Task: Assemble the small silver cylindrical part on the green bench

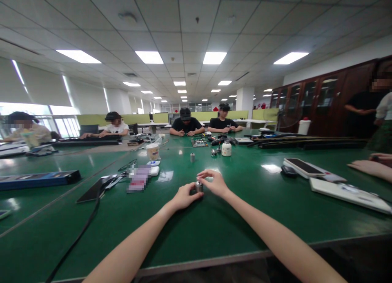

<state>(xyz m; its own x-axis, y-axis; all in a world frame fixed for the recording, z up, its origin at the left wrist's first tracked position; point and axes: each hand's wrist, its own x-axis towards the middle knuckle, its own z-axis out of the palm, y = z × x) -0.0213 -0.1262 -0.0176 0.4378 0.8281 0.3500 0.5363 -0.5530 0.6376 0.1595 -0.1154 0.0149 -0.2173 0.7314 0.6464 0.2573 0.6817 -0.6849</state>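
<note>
A small silvery metal cylinder (pixel 199 188) stands upright on the green tabletop in front of me. My left hand (pixel 184 196) grips its lower part from the left, thumb at the near side and fingers behind. From the right, my right hand (pixel 215 183) curls over the top of the same cylinder, with its fingertips at the upper end; what they pinch there is too small to make out. Farther off, a similar metal cylinder (pixel 192 157) stands alone on the table.
Beyond are a white jar (pixel 226 149), a patterned cup (pixel 152 152) and a circuit board (pixel 199 143). A phone (pixel 303 168) and a white slab-like device (pixel 349 194) lie right; a black cable (pixel 82 234) runs along the left. Several people sit around the table (pixel 171 242).
</note>
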